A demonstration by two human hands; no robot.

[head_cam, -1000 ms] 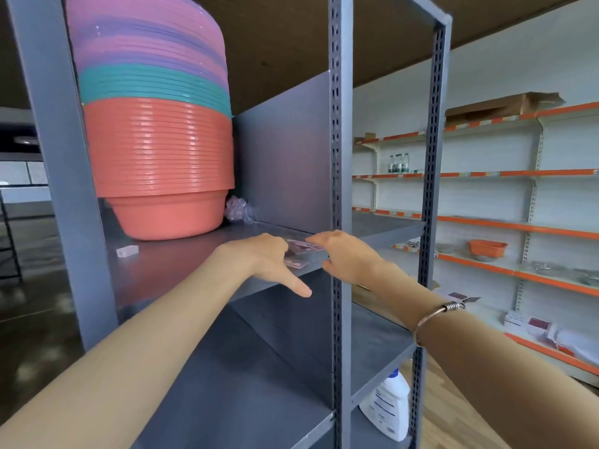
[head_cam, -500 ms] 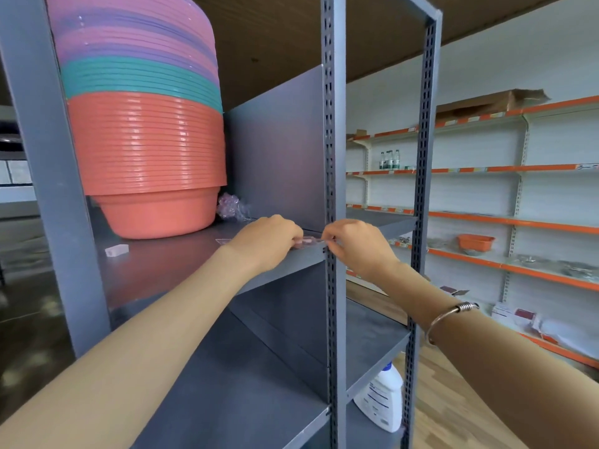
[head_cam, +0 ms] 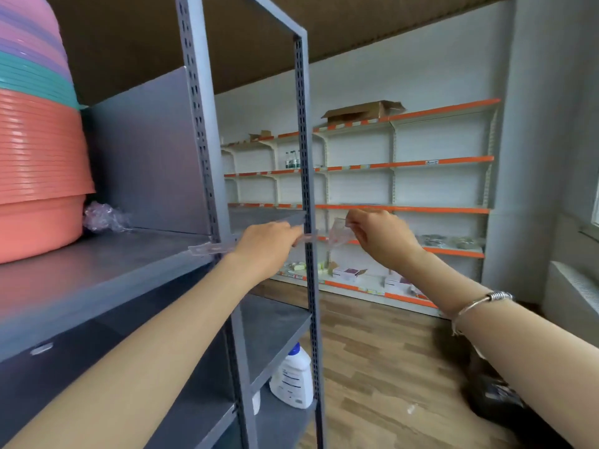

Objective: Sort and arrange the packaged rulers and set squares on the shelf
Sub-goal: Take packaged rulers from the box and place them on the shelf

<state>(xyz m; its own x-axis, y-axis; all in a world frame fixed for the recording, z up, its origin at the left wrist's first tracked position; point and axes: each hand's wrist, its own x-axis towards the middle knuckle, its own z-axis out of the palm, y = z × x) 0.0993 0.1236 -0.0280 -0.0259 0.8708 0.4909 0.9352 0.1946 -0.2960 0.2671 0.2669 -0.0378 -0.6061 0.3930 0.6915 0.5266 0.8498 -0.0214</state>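
Observation:
My left hand [head_cam: 267,246] grips a clear packaged ruler [head_cam: 210,248] that sticks out to the left over the front corner of the grey metal shelf [head_cam: 107,270]. My right hand [head_cam: 379,236] pinches a clear, see-through packaged set square [head_cam: 338,234] in the air to the right of the shelf's upright post [head_cam: 306,176]. Both packages are blurred and their print is not readable. The two hands are held a short way apart at shelf-board height.
A tall stack of coral, teal and pink plastic basins [head_cam: 39,150] fills the shelf's left part, with a crumpled plastic bag [head_cam: 103,218] beside it. A white bottle [head_cam: 291,380] stands on a low shelf. Orange-edged wall shelves [head_cam: 405,207] with small boxes line the far wall.
Both hands have lifted the clear packages off the shelf board and drawn them right, past the upright. The hands have moved apart and the view has swung right.

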